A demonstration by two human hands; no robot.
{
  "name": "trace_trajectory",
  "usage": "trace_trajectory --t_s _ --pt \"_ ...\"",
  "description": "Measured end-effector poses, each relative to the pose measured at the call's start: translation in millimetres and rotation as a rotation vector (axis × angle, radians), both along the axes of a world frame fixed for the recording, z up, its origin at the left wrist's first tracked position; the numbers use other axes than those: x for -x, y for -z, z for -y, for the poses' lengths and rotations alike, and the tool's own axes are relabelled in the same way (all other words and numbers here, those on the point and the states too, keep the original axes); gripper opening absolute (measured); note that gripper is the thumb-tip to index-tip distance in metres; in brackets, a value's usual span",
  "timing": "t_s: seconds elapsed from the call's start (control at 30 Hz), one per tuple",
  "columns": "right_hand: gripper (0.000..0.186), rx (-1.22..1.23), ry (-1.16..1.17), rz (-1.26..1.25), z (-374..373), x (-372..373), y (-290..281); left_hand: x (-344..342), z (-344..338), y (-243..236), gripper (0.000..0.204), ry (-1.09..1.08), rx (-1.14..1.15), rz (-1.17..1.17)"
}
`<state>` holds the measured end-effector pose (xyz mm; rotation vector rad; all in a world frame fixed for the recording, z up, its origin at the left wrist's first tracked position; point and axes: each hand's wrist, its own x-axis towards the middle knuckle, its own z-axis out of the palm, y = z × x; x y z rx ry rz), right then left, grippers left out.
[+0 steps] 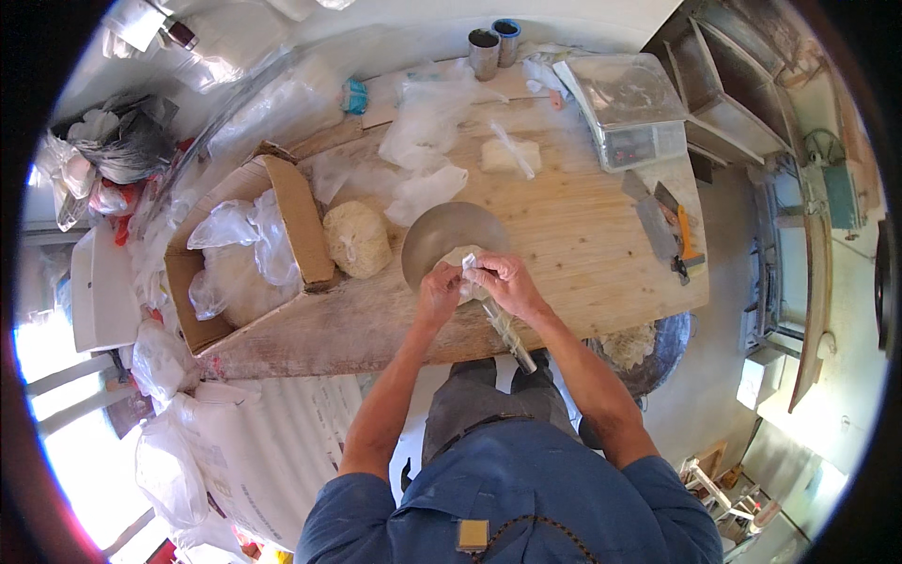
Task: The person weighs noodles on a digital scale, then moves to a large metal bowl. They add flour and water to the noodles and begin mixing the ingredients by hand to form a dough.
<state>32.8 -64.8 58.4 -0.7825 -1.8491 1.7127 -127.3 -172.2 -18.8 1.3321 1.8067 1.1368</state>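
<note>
2 hands at centre frame, over the lower edge of 1 round grey metal dish [440,233]. My right hand [505,282]: thumb and fingers closed on white plastic film [469,267]. My left hand [440,291]: fingers curled in just beside it, can't tell if they're pinching too. Pale round lump [458,255] partly hidden behind my fingers. Plastic-wrapped tube [508,336] slants below, past the wooden table's [583,254] edge. 1 pale bagged ball [359,237] left of the dish.

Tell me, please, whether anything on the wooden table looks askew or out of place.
The wrapped rod looks slightly precarious: its near end appears to project past the near edge of the table. Crumpled clear plastic toward the back also looks untidy.
</note>
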Motion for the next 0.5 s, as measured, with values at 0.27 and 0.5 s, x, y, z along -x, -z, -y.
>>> trace_trajectory --t_s 0.27,0.5 --pt "0.039 -0.519 -0.126 0.262 -5.7 -3.3 68.6 7.5 4.8 9.8 0.012 0.02 0.021 -0.244" --pt "0.018 -0.723 0.109 0.415 19.9 -8.9 137.7 36.3 18.1 17.2 0.044 0.017 0.058 -0.546"
